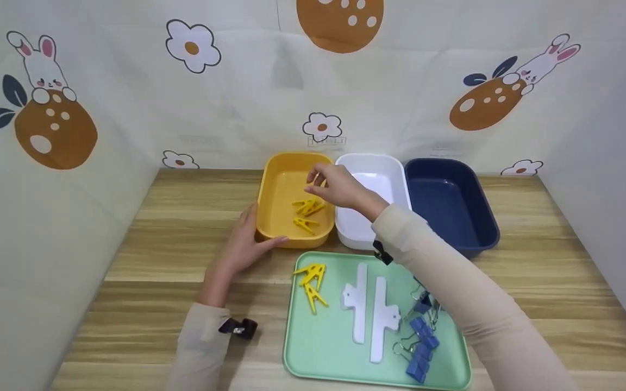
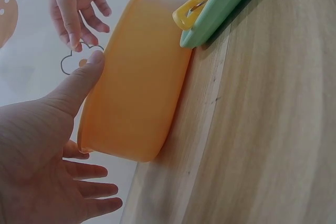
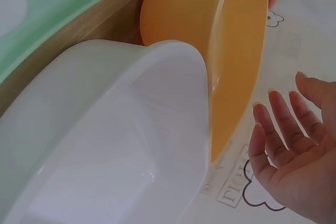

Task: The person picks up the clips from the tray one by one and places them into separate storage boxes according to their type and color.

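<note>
My left hand [image 1: 242, 241] rests against the left side and near corner of the yellow bin [image 1: 277, 190], with its thumb along the rim and its fingers fairly straight in the left wrist view. Over the right part of that bin hovers my right hand [image 1: 337, 185]. Its fingers are loosely bent and hold nothing, as the right wrist view shows. Below it, a few yellow clothespins [image 1: 306, 224] lie on the bin's floor. More yellow clothespins [image 1: 313, 293] lie at the upper left of the green tray [image 1: 318, 347].
Right of the yellow bin stand a white bin [image 1: 348, 231] and a navy bin [image 1: 449, 217]. The tray also bears two white long-bar clips [image 1: 378, 331] and several blue binder clips [image 1: 419, 361], some partly hidden by my right forearm. A patterned cloth wall [image 1: 237, 119] rises behind.
</note>
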Action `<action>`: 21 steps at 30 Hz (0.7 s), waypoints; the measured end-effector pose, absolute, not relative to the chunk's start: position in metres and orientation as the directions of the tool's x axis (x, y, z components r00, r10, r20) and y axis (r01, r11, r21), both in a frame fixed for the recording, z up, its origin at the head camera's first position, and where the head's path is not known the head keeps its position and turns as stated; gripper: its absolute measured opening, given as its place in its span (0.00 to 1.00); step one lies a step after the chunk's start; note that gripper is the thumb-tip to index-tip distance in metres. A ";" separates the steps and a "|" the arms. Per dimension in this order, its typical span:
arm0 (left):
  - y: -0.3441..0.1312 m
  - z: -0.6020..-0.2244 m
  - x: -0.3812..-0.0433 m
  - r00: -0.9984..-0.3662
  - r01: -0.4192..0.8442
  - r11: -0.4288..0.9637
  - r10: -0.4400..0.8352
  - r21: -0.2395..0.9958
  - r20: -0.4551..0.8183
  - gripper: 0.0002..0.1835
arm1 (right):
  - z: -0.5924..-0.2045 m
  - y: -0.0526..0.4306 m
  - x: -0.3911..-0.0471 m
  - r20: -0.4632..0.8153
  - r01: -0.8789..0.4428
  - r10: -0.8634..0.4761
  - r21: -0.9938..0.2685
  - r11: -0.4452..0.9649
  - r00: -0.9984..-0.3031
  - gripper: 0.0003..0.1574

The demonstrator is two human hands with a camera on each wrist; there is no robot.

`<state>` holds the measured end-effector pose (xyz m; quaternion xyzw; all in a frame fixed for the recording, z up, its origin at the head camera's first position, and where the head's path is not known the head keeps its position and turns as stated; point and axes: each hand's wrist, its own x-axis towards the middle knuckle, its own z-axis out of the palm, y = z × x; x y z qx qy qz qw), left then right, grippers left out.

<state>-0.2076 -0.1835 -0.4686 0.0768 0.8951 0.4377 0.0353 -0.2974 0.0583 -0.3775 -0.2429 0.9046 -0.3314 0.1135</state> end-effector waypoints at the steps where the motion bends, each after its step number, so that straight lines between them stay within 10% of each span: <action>1: -0.183 -0.469 -0.208 -0.986 0.105 0.603 0.167 0.790 0.003 0.57 | -0.377 0.059 -0.297 -0.048 -0.362 -0.515 -0.656 0.662 -0.856 0.15; 21: -0.184 -0.470 -0.210 -0.982 0.127 0.577 0.188 0.807 0.020 0.56 | -0.381 0.084 -0.277 -0.018 -0.413 -0.570 -0.671 0.616 -0.821 0.19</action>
